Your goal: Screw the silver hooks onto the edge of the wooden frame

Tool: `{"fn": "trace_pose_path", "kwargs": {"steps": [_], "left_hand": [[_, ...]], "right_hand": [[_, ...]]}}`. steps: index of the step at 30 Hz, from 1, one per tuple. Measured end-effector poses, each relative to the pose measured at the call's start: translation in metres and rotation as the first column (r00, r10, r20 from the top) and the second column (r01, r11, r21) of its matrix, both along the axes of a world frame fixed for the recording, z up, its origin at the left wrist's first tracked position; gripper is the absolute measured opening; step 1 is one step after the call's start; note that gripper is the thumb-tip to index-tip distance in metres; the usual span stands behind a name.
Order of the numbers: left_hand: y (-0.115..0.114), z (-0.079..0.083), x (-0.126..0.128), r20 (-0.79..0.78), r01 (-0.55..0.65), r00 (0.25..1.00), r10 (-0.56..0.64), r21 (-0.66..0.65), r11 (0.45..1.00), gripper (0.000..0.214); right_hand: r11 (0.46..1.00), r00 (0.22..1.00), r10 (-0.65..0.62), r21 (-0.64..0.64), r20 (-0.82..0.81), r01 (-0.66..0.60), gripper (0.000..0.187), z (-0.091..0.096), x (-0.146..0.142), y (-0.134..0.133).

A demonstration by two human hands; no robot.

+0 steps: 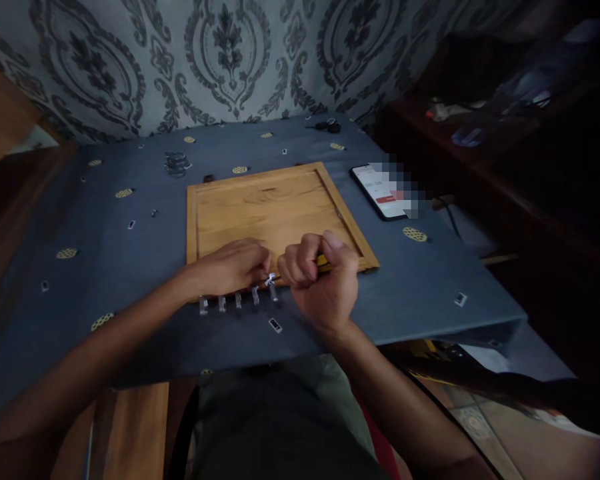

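The right hand (325, 283) clenches a yellow tool (322, 261); the shiny piece (271, 279) sits between it and the nearer left hand (237, 265), whose hold I can't tell.

I see a phone (373, 190) lying face up on my blue tablecloth (380, 300), its lit screen partly pixelated. Near the cloth's far edge sits a small black object (330, 126), too dim to identify. Behind it I face a patterned grey wall (230, 53); lower right, floor tiles (513, 427)
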State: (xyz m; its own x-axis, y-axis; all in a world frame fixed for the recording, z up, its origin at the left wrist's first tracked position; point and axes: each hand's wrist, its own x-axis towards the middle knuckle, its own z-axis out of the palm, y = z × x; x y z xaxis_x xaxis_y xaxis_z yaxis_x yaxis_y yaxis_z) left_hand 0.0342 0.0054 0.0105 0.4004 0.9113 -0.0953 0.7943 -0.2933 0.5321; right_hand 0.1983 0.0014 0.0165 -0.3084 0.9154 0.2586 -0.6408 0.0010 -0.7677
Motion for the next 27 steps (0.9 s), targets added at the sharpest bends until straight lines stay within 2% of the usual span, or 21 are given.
{"fn": "trace_pose_path", "kwargs": {"steps": [3, 7, 11, 15, 22, 27], "left_hand": [[0.003, 0.004, 0.001, -0.032, 0.125, 0.991, -0.129, -0.107, 0.986, 0.011], [0.006, 0.012, 0.002, -0.118, 0.164, 0.976, -0.182, -0.146, 0.975, 0.014], [0.010, 0.020, 0.006, -0.230, 0.156, 0.953, -0.196, -0.182, 0.971, 0.014], [0.014, 0.020, 0.010, -0.262, 0.115, 0.950, -0.167, -0.203, 0.972, 0.010], [0.013, 0.014, 0.011, -0.101, 0.052, 0.992, -0.080, -0.254, 0.966, 0.006], [0.006, 0.010, 0.009, 0.018, 0.036, 0.999, -0.033, -0.219, 0.975, 0.009]], "right_hand": [[1.000, 1.000, -0.007, -0.008, -0.012, 0.007, 0.064, 0.001, -0.001, 0.000], [1.000, 0.999, 0.007, -0.013, -0.047, -0.008, 0.062, 0.001, -0.001, 0.000], [1.000, 0.998, 0.027, -0.004, -0.065, -0.027, 0.062, 0.000, -0.001, 0.000], [0.999, 0.997, 0.033, 0.011, -0.074, -0.032, 0.062, 0.000, -0.001, 0.000], [1.000, 0.998, 0.025, 0.004, -0.060, -0.025, 0.063, 0.000, 0.000, 0.000], [1.000, 0.999, 0.016, 0.014, -0.051, -0.015, 0.062, -0.001, -0.001, 0.000]]}}
